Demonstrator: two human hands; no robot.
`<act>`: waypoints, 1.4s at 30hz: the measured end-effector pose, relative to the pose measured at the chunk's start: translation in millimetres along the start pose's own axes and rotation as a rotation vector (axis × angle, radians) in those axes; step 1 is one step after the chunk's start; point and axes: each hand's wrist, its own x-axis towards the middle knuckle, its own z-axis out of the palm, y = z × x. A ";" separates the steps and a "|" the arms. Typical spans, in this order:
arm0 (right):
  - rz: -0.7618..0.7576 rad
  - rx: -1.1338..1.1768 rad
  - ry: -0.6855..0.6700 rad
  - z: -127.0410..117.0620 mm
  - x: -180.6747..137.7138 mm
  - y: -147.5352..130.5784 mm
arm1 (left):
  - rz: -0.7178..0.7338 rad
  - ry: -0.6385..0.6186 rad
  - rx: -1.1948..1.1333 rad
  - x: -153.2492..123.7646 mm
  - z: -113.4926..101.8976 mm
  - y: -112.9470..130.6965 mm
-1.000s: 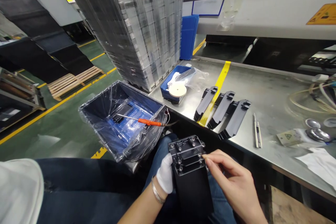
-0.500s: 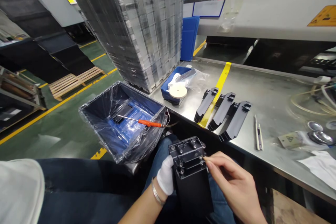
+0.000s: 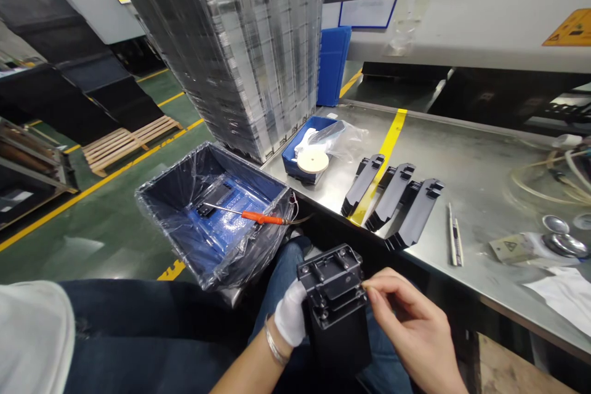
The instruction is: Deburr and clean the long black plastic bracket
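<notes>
A black box-like part [image 3: 339,345] with a ribbed, slotted end and several small round posts rests above my lap. My left hand [image 3: 292,314], in a white glove, is closed around its left side. At the right edge of the slotted end, the thumb and index finger of my bare right hand [image 3: 409,320] are pinched together. Whatever lies between those fingertips is too small to make out. Beyond my hands, several black and grey slotted parts [image 3: 392,197] lie in three groups along the bench's front edge.
Left of my knees stands a blue bin [image 3: 207,271] lined with clear plastic, an orange-handled screwdriver [image 3: 263,218] across it. A small blue box [image 3: 290,163] holds a cream roll [image 3: 313,161]. A utility knife [image 3: 455,237] lies on the metal bench [image 3: 462,154]. Wrapped stacks [image 3: 258,49] rise behind.
The slotted end of the black part has tipped slightly, and its glare is gone. My right fingertips have shifted a little right and down, still pinched at its edge. My left hand keeps its grip.
</notes>
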 end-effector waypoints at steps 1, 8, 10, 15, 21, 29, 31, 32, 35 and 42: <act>-0.003 -0.018 0.009 -2.0 -0.6 2.9 | 0.068 -0.029 0.071 0.5 -0.1 0.8; -0.049 -0.235 0.131 -14.9 -1.6 14.0 | 0.382 -0.324 0.515 0.8 16.4 21.5; -0.061 -0.285 0.070 -18.1 0.3 12.4 | 0.340 -0.296 0.651 -0.3 21.8 25.4; 0.064 -0.263 -0.033 -24.5 5.0 13.7 | 0.337 -0.218 0.892 -1.6 33.3 28.7; 0.251 -0.190 -0.077 -31.3 8.7 18.8 | 0.282 -0.207 0.969 -3.2 37.8 30.5; 0.285 -0.163 -0.053 -30.0 5.8 25.1 | 0.094 -0.214 0.751 2.0 44.0 30.9; 0.288 -0.154 -0.039 -29.6 5.1 26.7 | 0.051 -0.239 0.660 3.0 45.3 32.7; 0.288 -0.148 -0.025 -29.8 4.8 27.1 | 0.046 -0.253 0.605 2.9 44.2 33.0; 0.295 -0.121 0.045 -32.4 3.3 27.9 | 0.060 -0.206 0.435 0.4 30.0 28.3; 0.255 -0.084 0.244 -37.6 -7.3 35.0 | -0.030 -0.054 0.006 -4.7 3.8 18.8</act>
